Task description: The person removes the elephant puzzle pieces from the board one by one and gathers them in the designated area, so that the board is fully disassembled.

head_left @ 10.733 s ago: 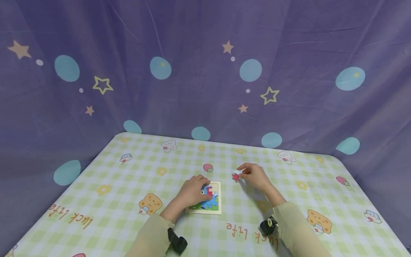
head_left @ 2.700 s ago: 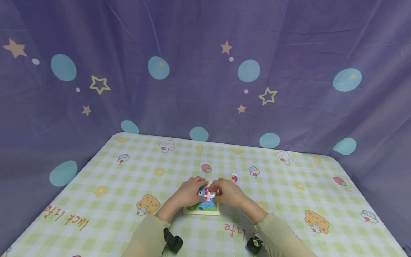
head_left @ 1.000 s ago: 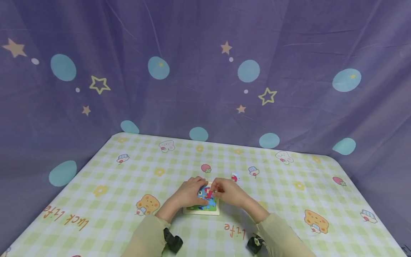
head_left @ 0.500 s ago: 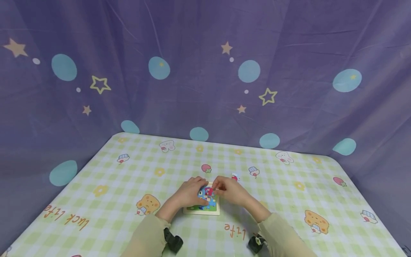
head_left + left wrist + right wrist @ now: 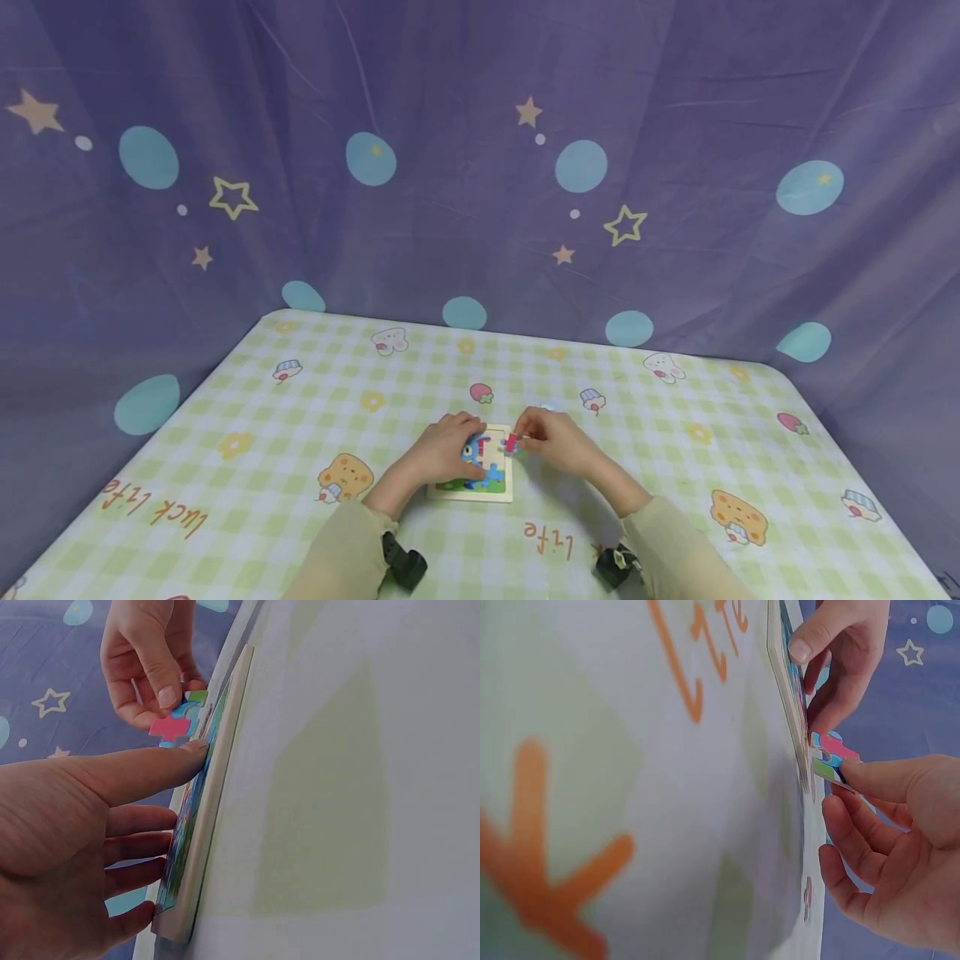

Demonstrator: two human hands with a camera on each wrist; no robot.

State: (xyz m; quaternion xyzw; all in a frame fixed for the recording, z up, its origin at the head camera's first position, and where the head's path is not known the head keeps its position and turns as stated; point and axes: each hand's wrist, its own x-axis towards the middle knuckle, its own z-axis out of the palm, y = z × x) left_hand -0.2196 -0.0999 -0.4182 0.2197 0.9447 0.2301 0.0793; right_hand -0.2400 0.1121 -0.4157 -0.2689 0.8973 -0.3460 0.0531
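Observation:
In the head view a small wooden jigsaw board (image 5: 471, 497) lies on the table, its picture partly filled in and bare wood showing at the upper right. My left hand (image 5: 447, 450) rests over its left side; in the left wrist view the thumb (image 5: 142, 771) lies straight across the picture and the other fingertips touch the surface. At the board's right edge my right hand (image 5: 551, 437) pinches a jigsaw piece (image 5: 512, 444) between thumb and fingers. That piece (image 5: 832, 752) is pink, blue and green in the right wrist view, held tilted beside the board.
A second loose jigsaw piece (image 5: 550, 407), mostly white, lies just beyond the right hand, partly hidden by it. The table is covered by a green checked cloth (image 5: 300, 433) with printed figures. Behind it hangs a purple curtain (image 5: 480, 242).
Over ten seconds the right hand went from the table to the board. In the last second it has drawn back rightward with the red and blue piece, baring wood. The left hand stays put.

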